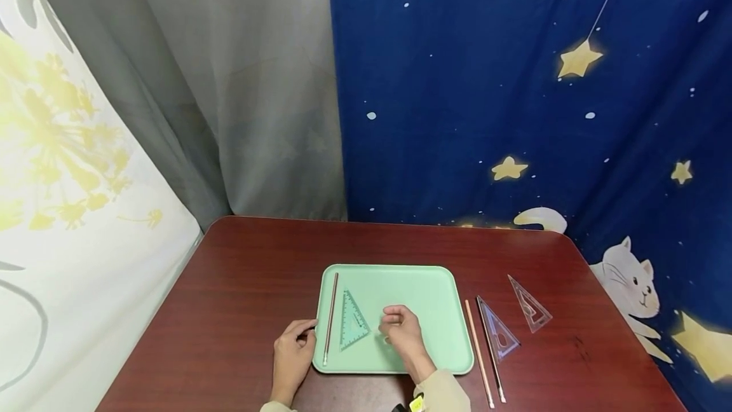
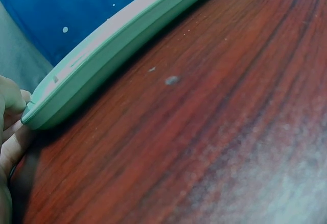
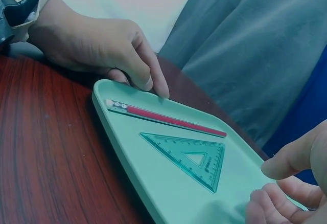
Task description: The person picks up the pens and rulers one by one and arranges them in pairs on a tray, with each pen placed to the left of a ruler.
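A mint-green tray lies on the table with a red pencil and a green set square in its left part. At its left edge, my left hand holds the rim between thumb and fingers; the left wrist view shows the fingers at the tray's corner. Over the tray, just right of the set square, hovers my right hand. Its fingers are loosely bent, and the right wrist view shows thumb and fingertips apart with nothing between them.
Right of the tray lie an orange pencil, a dark pencil and a purple-tinted set square. Farther right is a clear set square. Curtains hang behind the brown table.
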Demonstrator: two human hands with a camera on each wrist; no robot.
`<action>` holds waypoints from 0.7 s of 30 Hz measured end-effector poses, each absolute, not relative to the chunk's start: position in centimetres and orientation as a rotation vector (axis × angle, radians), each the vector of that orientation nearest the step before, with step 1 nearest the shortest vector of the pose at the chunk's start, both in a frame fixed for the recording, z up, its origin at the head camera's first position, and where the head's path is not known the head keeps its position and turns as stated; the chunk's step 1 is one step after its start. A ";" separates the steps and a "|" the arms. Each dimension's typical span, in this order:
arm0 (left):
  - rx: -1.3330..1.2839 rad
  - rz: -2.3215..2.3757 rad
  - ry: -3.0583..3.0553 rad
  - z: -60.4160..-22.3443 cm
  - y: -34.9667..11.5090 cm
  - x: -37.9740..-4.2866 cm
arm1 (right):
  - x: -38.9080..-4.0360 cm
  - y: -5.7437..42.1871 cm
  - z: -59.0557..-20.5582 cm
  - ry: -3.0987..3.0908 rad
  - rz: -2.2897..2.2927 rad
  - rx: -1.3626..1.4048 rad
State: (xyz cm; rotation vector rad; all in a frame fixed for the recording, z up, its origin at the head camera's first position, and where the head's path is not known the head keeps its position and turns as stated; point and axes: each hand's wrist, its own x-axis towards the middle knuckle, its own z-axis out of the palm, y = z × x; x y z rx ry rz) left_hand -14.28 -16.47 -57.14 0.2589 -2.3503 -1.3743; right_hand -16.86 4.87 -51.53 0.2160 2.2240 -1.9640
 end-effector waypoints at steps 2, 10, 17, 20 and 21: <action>0.258 -1.367 -2.344 -57.2 -16.5 -14.3 | -16.9 5.0 -51.5 2.227 -1.965 0.220; 0.272 -1.364 -2.350 -57.1 -16.6 -14.4 | -17.1 5.7 -51.8 2.234 -1.942 0.222; 0.264 -1.369 -2.348 -57.1 -16.5 -14.3 | -16.9 6.9 -52.1 2.224 -1.948 0.207; 0.263 -1.366 -2.342 -57.2 -16.4 -14.3 | -16.8 7.5 -52.1 2.220 -1.952 0.209; 0.261 -1.365 -2.340 -57.3 -16.4 -14.2 | -16.8 7.7 -52.1 2.217 -1.952 0.210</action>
